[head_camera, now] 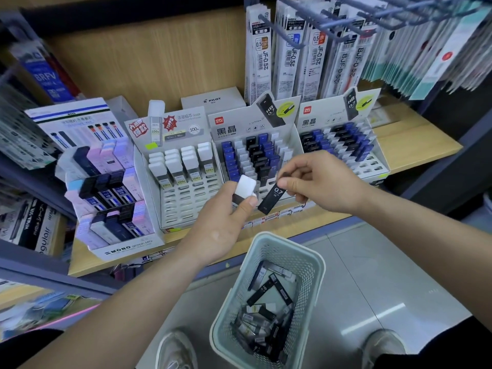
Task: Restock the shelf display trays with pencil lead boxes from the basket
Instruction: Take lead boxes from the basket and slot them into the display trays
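We face a wooden shelf (pixel 415 141) set in a store aisle with a grey tiled floor (pixel 372 275). Four cardboard display trays stand side by side on the shelf: a MONO tray (pixel 127 247) at the left, a white-box tray (pixel 183 123) next to it, a middle tray (pixel 229 123) with blue, black and white boxes, and a right tray (pixel 319 118) with the same mix. Refill packs (pixel 292 57) hang from hooks above the trays.

A pale green perforated basket (pixel 316 265) sits below the shelf edge, between our two shoes (pixel 175 350). Loose black lead boxes (pixel 266 288) lie in its bottom.

Our left hand (pixel 223 222) is raised in front of the white-box tray. Its fingers and thumb are clamped on a white-capped lead box (pixel 246 186), cap upward.

Our right hand (pixel 316 179) reaches in from the right, palm down, in front of the middle tray. Thumb and fingers pinch the upper end of a black lead box (pixel 274 197) marked 0.7, which hangs tilted just beside the left thumb.
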The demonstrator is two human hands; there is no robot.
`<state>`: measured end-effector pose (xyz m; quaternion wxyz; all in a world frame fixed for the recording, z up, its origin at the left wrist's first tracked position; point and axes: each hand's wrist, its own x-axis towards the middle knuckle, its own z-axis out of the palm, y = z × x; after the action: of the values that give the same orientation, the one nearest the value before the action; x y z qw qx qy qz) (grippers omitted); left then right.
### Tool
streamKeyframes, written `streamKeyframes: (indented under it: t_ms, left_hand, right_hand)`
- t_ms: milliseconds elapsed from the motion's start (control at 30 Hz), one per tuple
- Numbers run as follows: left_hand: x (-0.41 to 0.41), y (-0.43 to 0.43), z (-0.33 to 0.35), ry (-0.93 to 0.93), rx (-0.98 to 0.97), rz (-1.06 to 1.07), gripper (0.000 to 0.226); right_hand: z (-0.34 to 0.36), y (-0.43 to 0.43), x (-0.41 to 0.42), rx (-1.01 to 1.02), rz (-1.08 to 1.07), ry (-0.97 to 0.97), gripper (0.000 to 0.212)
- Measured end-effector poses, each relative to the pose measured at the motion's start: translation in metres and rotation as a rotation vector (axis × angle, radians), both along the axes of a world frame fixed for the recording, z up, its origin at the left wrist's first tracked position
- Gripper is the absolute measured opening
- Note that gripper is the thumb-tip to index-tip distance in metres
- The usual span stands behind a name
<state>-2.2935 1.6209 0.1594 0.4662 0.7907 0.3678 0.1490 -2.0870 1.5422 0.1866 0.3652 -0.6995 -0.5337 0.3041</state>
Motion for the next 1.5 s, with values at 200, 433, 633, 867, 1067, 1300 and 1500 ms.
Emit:
streamKeyframes:
  t_ms: [200,433,633,867,1067,1300,1500]
  left_hand:
    - [0.019,-0.010,0.005,0.011,0.104,-0.026,0.013]
    - [0.049,-0.026,0.004,-0.043,0.078,-0.111,0.013]
    - [0.077,-0.031,0.003,-0.004,0.057,-0.152,0.016]
    - [0.098,-0.025,-0.004,-0.001,0.045,-0.141,0.007]
    - [0.104,-0.020,-0.008,-0.056,-0.009,-0.134,0.008]
    - [0.097,-0.013,-0.009,-0.077,-0.073,-0.116,0.006]
    - [0.094,-0.010,-0.010,-0.089,-0.100,-0.103,0.009]
  right_hand:
    - [-0.001,-0.016,-0.001,-0.004,0.061,0.079,0.005]
    - [0.003,-0.037,0.019,0.079,-0.059,0.158,0.006]
    - [0.019,-0.058,0.080,0.111,-0.303,-0.125,0.012]
    - [-0.002,-0.054,0.151,0.042,-0.482,-0.383,0.010]
    - [-0.016,-0.032,0.158,-0.023,-0.376,-0.464,0.010]
    - [-0.024,-0.030,0.162,-0.080,-0.284,-0.471,0.015]
    - [-0.029,-0.028,0.163,-0.066,-0.295,-0.534,0.012]
